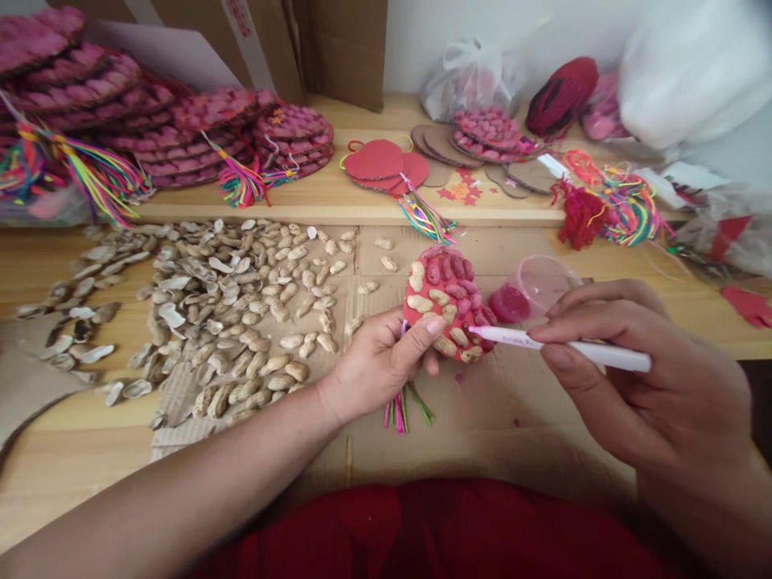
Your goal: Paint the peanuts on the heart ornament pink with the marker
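Note:
My left hand grips a round red disc by its lower left edge, thumb on the front. Peanut shells cover the disc: those on its upper right are painted pink, those toward the left and bottom are still tan. Pink and green tassel strands hang below it. Between thumb and fingers, my right hand pinches a white paint pen. The pen's pink tip touches or nearly touches a shell at the disc's right side. Just behind stands a clear plastic cup, tipped over or tilted, with pink paint in it.
Many peanut shells spread over cardboard at left. On the raised shelf sit stacks of pink shell-covered discs, red cut-out discs, colourful tassels, dark red yarn and plastic bags. A cardboard box stands behind.

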Demonstrator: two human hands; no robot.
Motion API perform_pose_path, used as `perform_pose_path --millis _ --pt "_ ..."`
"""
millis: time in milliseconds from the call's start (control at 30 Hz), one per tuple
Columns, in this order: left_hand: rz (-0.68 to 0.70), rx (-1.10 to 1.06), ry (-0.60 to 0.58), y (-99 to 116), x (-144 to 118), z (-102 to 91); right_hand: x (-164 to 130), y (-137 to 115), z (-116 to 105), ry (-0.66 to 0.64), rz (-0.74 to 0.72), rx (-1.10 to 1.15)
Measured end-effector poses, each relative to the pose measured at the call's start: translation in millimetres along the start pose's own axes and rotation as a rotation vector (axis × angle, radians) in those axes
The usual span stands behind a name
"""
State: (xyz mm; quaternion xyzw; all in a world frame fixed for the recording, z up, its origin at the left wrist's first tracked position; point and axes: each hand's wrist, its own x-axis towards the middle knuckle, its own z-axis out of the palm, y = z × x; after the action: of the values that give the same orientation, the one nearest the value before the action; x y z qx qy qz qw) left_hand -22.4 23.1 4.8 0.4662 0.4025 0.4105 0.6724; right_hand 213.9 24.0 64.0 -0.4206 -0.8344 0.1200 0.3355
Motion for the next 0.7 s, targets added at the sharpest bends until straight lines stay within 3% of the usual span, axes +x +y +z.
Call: perform_pose_path --millis 700 --pt "-0.040 0.014 -0.013 -3.8 -0.1 -2.6 0.6 -2.4 -5.5 -0.027 0.018 -0.024"
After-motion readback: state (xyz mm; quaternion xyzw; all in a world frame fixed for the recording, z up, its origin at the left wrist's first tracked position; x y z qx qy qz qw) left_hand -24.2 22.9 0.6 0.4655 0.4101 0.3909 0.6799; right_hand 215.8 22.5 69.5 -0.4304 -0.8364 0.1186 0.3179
